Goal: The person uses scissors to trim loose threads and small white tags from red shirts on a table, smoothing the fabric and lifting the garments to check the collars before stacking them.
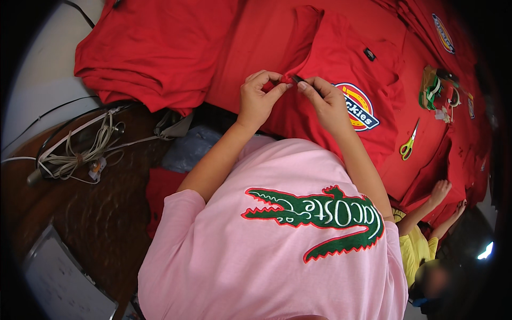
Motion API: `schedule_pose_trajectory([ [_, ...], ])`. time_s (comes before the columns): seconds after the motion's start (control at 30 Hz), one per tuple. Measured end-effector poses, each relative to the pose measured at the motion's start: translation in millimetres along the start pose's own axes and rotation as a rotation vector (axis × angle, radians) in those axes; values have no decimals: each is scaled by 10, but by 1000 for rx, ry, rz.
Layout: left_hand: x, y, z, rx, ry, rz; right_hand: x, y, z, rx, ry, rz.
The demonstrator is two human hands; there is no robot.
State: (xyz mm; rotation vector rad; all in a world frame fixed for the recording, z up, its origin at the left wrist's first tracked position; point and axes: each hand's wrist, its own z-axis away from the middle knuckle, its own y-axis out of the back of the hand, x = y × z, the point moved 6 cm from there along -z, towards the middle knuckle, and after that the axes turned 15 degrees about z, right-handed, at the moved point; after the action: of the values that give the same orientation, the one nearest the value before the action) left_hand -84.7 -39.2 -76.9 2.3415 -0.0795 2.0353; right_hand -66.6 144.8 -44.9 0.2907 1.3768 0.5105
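Observation:
A red shirt [341, 56] with a printed badge lies in front of me on the red-covered table. My left hand [261, 96] is closed in a pinch on a small fold of its edge, raised a little above the rest. Close beside it, my right hand [324, 101] is closed around a small dark slim tool [297, 78]. The tool's tip points at the pinched fabric. My fingers cover most of it, so its kind does not show. A small dark label [369, 54] is on the shirt further right.
A pile of red garments [149, 48] lies at the left. Scissors [409, 143] with yellow-green handles and tape rolls [434, 90] are on the right. Coiled cables [74, 157] hang at the lower left. A person in yellow [418, 248] handles red cloth at the right.

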Motion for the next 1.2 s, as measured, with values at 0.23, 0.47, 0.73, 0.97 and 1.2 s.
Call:
schedule_pose_trajectory([
  [0.23,46,-28,-24,-60,-35,-6,-168,167,-4,-14,64,181],
  [0.47,70,-21,-24,-83,-22,-46,-167,173,-5,8,95,199],
  [0.73,78,9,-25,-75,-53,-35,-165,160,-41,-1,131,200],
  [0.97,131,-9,-44,-110,-48,-45,-144,141,-25,-7,118,153],
  [1.2,135,-30,-25,-116,-36,-36,-185,173,-8,-12,114,152],
])
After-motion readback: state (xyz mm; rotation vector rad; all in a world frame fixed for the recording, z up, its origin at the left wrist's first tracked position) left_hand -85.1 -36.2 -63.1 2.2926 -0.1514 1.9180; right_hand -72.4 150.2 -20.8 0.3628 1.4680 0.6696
